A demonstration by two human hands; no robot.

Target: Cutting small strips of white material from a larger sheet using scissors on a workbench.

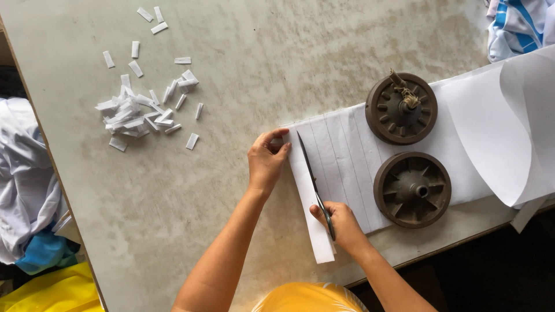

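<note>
Soft, even daylight fills the scene, bright and without glare. The counter (231,190) looks evenly lit, and shadows under the two round weights (411,189) stay short and faint. Focus is sharp throughout, with no motion blur and little distortion towards the edges.

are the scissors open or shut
Open: the scissors blades are spread over the white sheet, handles in the right hand.

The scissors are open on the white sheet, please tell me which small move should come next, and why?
Probably close the scissors and push them further along the ruled line. The right hand holds them open along a line on the white sheet, and the left hand pinches the far end of the narrow strip, which looks only partly cut.
</note>
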